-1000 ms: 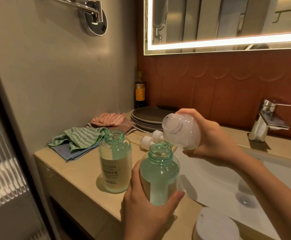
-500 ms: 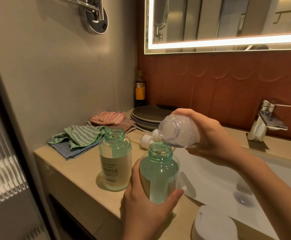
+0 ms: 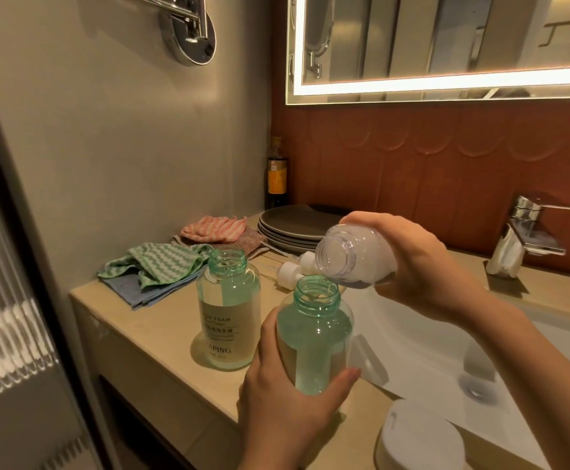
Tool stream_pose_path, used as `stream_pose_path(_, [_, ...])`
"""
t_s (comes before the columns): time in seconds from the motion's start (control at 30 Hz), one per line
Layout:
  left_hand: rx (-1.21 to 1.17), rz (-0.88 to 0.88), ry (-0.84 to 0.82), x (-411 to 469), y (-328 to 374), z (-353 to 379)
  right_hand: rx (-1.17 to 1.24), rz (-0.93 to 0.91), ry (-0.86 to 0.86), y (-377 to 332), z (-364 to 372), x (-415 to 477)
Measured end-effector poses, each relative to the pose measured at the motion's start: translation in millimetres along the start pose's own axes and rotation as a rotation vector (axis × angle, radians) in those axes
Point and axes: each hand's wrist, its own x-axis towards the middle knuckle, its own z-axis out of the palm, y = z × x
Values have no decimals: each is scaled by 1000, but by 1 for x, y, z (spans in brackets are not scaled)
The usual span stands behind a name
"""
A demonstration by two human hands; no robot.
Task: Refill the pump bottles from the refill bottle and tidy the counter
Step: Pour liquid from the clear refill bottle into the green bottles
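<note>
My left hand (image 3: 276, 398) grips an open green-tinted pump bottle (image 3: 314, 337) just above the counter's front edge. My right hand (image 3: 409, 262) holds the clear refill bottle (image 3: 351, 259) tilted on its side, its open mouth touching the rim of the green bottle's neck. A second open green pump bottle (image 3: 229, 310) with a white label stands upright on the counter to the left. Two white pump heads (image 3: 293, 268) lie on the counter behind the bottles.
Folded green, blue and pink cloths (image 3: 154, 269) lie at the back left. A stack of grey plates (image 3: 297, 228) and a dark bottle (image 3: 276, 174) stand in the corner. The white sink (image 3: 446, 347) and chrome tap (image 3: 524, 239) are on the right; a white round container (image 3: 416, 439) sits near the front.
My right hand has lowered the refill bottle and tipped it until its mouth meets the green bottle's neck. My left hand keeps its hold on the green bottle.
</note>
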Motion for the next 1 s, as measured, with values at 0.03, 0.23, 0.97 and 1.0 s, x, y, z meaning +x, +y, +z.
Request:
stream_pose_path(0.03, [-2, 3, -1, 0, 0, 0, -10, -9, 3, 0, 0, 0])
stream_pose_path(0.23, [-27, 14, -4, 0, -4, 2, -58, -41, 4, 1, 2, 0])
stream_pose_path(0.97, [-30, 20, -15, 0, -7, 2, -150, -77, 7, 2, 0, 2])
stream_pose_path(1.0, [-29, 20, -12, 0, -7, 2, -151, -76, 6, 2, 0, 2])
